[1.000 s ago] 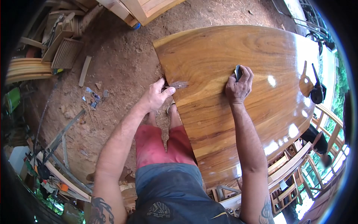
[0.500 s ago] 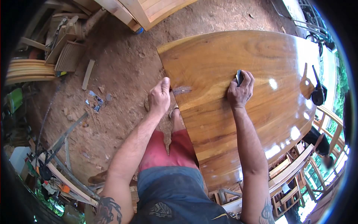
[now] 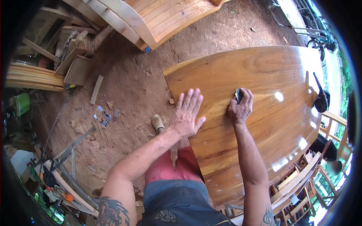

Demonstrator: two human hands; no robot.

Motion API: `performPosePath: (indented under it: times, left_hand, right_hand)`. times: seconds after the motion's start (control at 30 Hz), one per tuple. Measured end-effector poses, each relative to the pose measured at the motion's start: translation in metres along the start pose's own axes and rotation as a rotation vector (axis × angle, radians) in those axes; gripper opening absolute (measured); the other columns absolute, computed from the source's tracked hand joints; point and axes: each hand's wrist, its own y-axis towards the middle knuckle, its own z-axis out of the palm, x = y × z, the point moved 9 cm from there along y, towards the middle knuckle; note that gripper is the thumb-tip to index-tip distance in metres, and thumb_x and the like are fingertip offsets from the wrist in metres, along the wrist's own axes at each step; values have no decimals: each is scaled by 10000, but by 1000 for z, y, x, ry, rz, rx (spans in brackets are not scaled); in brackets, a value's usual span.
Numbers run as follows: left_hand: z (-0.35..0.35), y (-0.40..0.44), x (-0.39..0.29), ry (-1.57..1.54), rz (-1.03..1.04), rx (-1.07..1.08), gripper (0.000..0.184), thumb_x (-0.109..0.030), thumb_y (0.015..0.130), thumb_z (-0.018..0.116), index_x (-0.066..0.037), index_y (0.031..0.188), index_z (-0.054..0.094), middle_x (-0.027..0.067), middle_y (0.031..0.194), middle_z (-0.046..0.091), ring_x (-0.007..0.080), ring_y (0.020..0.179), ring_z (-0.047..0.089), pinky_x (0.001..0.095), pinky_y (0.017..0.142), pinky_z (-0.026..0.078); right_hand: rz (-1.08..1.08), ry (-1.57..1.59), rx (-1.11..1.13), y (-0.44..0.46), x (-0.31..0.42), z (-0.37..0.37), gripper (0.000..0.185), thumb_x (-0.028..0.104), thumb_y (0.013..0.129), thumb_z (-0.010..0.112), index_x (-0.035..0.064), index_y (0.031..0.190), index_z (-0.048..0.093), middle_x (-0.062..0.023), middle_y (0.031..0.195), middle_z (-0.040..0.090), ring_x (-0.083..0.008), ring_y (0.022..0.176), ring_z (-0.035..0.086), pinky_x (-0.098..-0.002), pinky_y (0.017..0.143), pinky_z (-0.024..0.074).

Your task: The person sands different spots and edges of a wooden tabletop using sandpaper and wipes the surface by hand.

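Observation:
Glossy brown wood grain covers a large tabletop [image 3: 226,132] with a curved far edge. My left hand [image 3: 186,115] is spread, palm down and holding nothing, over the top's left edge; whether it touches the wood is hard to tell. Around a small dark block with a pale edge [image 3: 238,95], the fingers of my right hand [image 3: 241,106] are bent, and the block is at the wood surface near the middle of the top.
A slatted wooden piece [image 3: 169,19] stands beyond the top. Stacked wood [image 3: 34,77] is at the left. A dark long-handled object [image 3: 321,100] sits at the right edge, near another person [image 3: 324,147]. Chair frames [image 3: 296,188] are at lower right.
My left hand has opened from a closed shape and moved onto the tabletop's edge. The right hand still grips the block. The view has shifted, and a shod foot now shows at the left.

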Motion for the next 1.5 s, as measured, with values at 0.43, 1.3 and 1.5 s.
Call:
performPosePath:
  times: [0.43,1.3,1.5]
  left_hand:
    - [-34,79,61,182,-92,-134,952,-603,1069,483,-1,1723,143,251,1804,39,438,1671,8,587,1342,-13]
    - [-39,184,81,137,-421,108,787,-755,1014,495,-42,1290,678,267,1172,759,441,1144,724,542,998,561]
    - [-44,178,95,42,-316,54,562,-600,1118,393,-129,1221,683,216,1064,778,433,1070,735,562,936,562]
  right_hand:
    - [27,52,-36,-3,-6,-1,512,52,807,657,104,1310,573,-162,1295,627,-408,1156,646,-514,989,543]
    - [36,138,-61,0,-9,-6,560,71,774,661,103,1326,574,-164,1283,634,-405,1127,660,-496,960,568]
    - [60,158,-39,1,-12,-7,555,64,773,662,109,1320,582,-163,1279,633,-402,1111,665,-494,940,575]
